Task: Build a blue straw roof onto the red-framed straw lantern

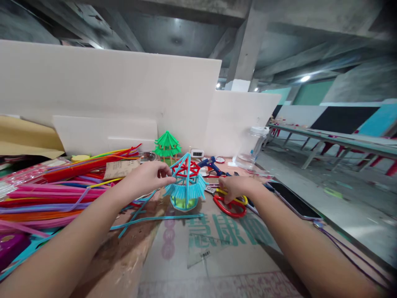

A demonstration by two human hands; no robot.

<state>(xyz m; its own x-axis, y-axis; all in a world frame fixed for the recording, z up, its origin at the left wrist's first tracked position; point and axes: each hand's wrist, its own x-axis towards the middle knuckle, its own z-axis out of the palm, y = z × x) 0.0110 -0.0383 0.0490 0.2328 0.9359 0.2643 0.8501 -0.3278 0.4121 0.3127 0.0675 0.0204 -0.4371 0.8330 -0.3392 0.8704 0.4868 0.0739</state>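
Note:
A small pavilion model [185,192] of blue chenille stems stands upright, with a red lattice ring [186,169] near its top and a yellow-green base. My left hand [150,179] is at its left upper edge, thumb and curled fingers about the rim; the exact contact is partly hidden. To the right, my right hand [233,188] reaches down with its fingers closed on the handles of scissors [230,209], one loop red and one yellow. The scissors lie low at the board, blades toward the model. Loose blue stems [158,218] lie in front of the model.
Bundles of coloured chenille stems [52,194] cover the left side. Behind stand a green pavilion model [168,145], a small digital clock [197,153] and a blue glue gun [212,165]. At right are a plastic jar [252,147] and a phone [293,199]. A clear set square [204,248] lies in front.

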